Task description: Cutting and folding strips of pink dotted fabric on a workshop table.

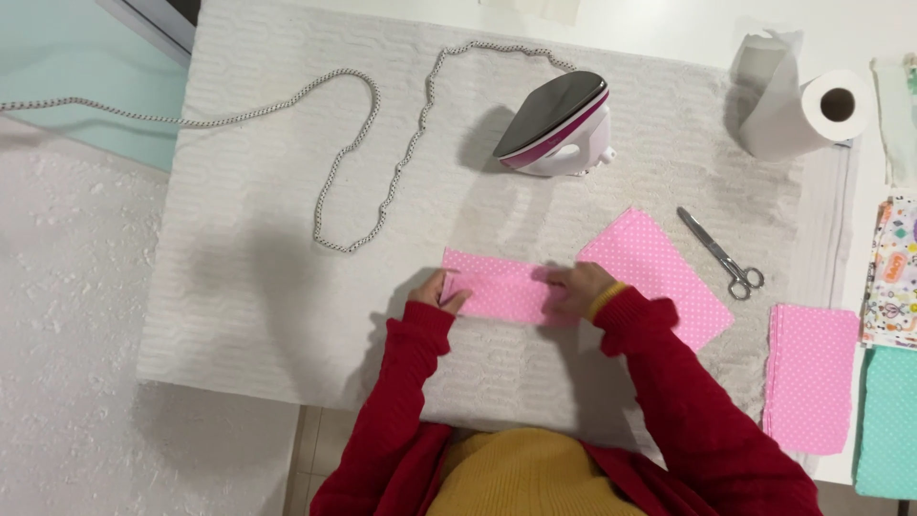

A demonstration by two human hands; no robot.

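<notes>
Folded pink dotted fabric strip [501, 290] is laid left of the scissors [723, 256], long axis left-right. Left hand [437, 290] is pinched on its left end; right hand [576, 289] is pressed flat on its right end, probably unclenched. Both equally near.

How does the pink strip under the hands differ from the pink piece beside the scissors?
The pink strip is a narrow band; the pink piece is a wider rectangle. The strip lies level, the piece is turned at an angle. The left hand and right hand press the strip; the piece lies free. Both are white-dotted.
</notes>
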